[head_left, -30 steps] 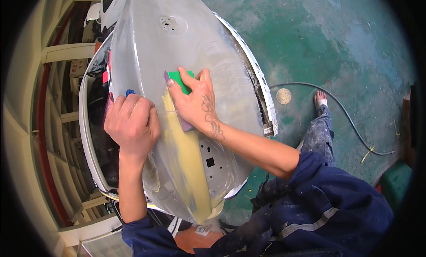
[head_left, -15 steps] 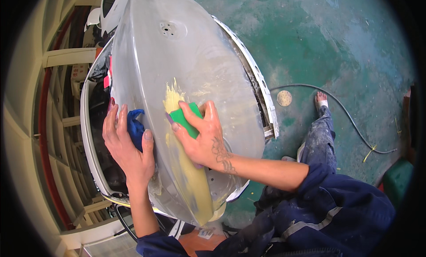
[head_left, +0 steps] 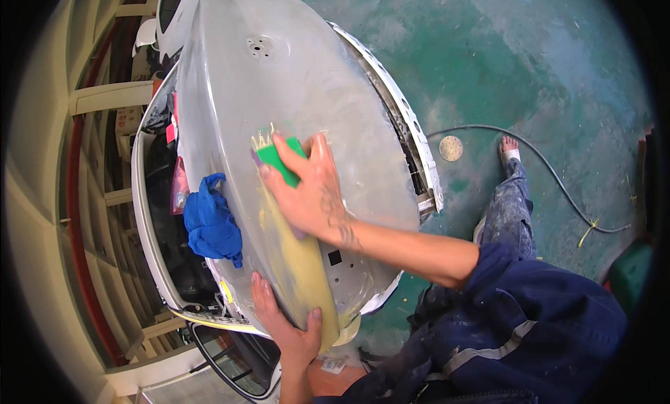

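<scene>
A grey car body panel (head_left: 303,83), apparently a trunk lid, lies in front of me with a long strip of yellow filler (head_left: 307,278) along its left side. My right hand (head_left: 314,198) grips a green sanding block (head_left: 279,159), which shows a purple edge. The block rests at the strip's far end, where the filler has ragged streaks. Near the panel's close end, my left hand (head_left: 286,324) lies on the surface at the left of the filler, fingers stretched out and holding nothing. A crumpled blue cloth (head_left: 213,222) sits on the panel's left edge.
Left of the panel is the car's rear window frame (head_left: 139,194), with a pink-red item (head_left: 179,186) beside the cloth. A grey hose (head_left: 541,163) runs over the green floor at the right, past a round sanding disc (head_left: 451,148) and a foot (head_left: 509,145).
My left hand has moved from beside the blue cloth toward me, onto the near part of the panel, uncovering the cloth. My right hand and the block have shifted slightly away and left.
</scene>
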The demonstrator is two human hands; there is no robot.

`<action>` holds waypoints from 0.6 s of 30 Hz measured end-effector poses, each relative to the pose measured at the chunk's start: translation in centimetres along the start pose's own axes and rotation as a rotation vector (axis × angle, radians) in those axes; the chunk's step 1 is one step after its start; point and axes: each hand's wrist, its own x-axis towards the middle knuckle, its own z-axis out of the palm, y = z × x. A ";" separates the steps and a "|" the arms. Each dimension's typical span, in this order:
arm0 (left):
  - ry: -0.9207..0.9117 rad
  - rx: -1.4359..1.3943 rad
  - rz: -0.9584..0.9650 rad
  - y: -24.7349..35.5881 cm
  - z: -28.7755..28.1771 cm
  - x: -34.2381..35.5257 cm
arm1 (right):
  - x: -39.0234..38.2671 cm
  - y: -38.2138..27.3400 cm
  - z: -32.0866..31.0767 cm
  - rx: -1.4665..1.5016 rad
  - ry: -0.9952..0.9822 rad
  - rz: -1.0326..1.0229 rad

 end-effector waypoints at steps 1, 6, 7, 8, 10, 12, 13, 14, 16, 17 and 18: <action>0.012 -0.038 0.031 0.5 0.5 0.5 | -2.7 -0.8 -2.0 -0.001 0.006 -0.043; -0.002 -0.010 -0.026 -0.1 0.4 -0.3 | -1.9 -0.3 -0.7 0.021 -0.079 -0.053; -0.004 -0.020 0.007 0.4 0.7 0.6 | -0.2 -0.6 -1.5 0.023 -0.020 -0.037; -0.004 -0.012 0.012 0.6 0.7 0.8 | 0.9 -0.6 -1.2 0.044 0.014 -0.012; -0.010 -0.006 0.013 0.8 0.8 0.9 | -0.1 -0.5 -1.4 0.096 0.046 0.007; 0.001 0.024 -0.052 -0.1 0.7 -0.6 | -5.7 -0.2 -0.4 0.195 -0.017 0.001; 0.010 0.020 -0.048 -0.2 0.7 -0.7 | -6.4 -0.5 -1.0 0.139 -0.032 -0.035; 0.013 0.013 -0.030 -0.2 0.7 -0.5 | -5.0 -0.7 -1.0 0.123 -0.020 -0.003; 0.010 0.008 -0.013 -0.2 0.8 -0.2 | -0.7 -0.2 -0.2 0.098 -0.010 0.067; 0.005 -0.001 -0.001 0.1 0.8 0.4 | 0.6 -0.2 -0.6 0.071 0.007 0.056; 0.001 -0.009 0.010 0.5 0.7 0.6 | 1.6 -0.1 -0.9 0.044 0.022 0.046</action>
